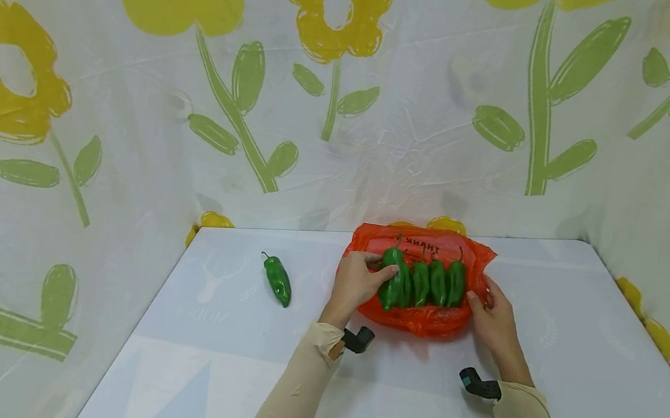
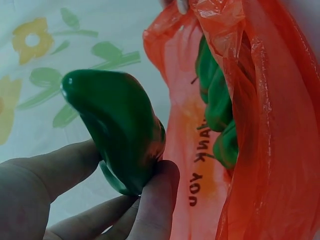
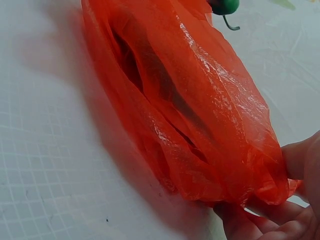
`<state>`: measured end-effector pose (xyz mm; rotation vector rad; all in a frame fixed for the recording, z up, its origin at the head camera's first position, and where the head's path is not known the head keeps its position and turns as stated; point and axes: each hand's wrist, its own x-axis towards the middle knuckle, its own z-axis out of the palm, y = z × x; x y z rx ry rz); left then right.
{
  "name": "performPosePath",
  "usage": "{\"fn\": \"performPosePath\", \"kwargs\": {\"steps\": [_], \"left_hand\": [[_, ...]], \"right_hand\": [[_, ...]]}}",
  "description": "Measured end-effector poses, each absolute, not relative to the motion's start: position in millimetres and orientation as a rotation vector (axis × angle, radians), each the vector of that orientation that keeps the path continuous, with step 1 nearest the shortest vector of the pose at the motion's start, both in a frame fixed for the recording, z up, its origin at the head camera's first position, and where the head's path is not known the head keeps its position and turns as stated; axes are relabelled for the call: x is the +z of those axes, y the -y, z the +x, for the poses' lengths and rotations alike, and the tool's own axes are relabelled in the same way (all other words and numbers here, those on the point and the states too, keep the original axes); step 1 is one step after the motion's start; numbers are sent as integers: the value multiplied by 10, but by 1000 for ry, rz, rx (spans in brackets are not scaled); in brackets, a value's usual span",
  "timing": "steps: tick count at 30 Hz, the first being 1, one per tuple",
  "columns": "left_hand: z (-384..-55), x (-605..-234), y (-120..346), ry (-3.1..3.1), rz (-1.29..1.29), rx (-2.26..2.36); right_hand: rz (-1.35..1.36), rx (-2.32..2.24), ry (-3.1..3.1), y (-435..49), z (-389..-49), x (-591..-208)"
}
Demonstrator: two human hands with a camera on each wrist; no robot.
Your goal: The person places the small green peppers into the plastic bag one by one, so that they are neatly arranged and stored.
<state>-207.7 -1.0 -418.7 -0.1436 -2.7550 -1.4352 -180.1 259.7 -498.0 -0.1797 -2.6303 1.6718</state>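
A red plastic bag [image 1: 415,322] lies with its mouth spread, and several green peppers [image 1: 437,282] sit side by side in it. My left hand [image 1: 355,283] pinches a green pepper [image 2: 120,125] between thumb and fingers at the bag's left side. In the left wrist view this pepper is apart from the ones inside. My right hand [image 1: 496,323] holds the bag's right edge; in the right wrist view its thumb and fingers grip the crumpled plastic [image 3: 265,175]. The bag's film partly hides its contents.
Another green pepper [image 1: 277,280] lies on the white table [image 1: 214,324], left of the bag. A flower-printed curtain [image 1: 413,119] hangs behind the table and along its sides. Each wrist bears a small black camera [image 1: 358,340].
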Motion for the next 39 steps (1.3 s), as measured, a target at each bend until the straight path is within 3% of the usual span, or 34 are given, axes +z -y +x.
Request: {"fn": "performPosePath", "kwargs": {"steps": [23,39], "left_hand": [[-2163,-4391,-183,2798,44,-1402],[-2224,-4482,-189,2825,43,-1307]], "right_hand": [[-189,1663,2631,-2594,-1796,-4963],[-187,1668,2640,-2587,-1803,-4971]]}}
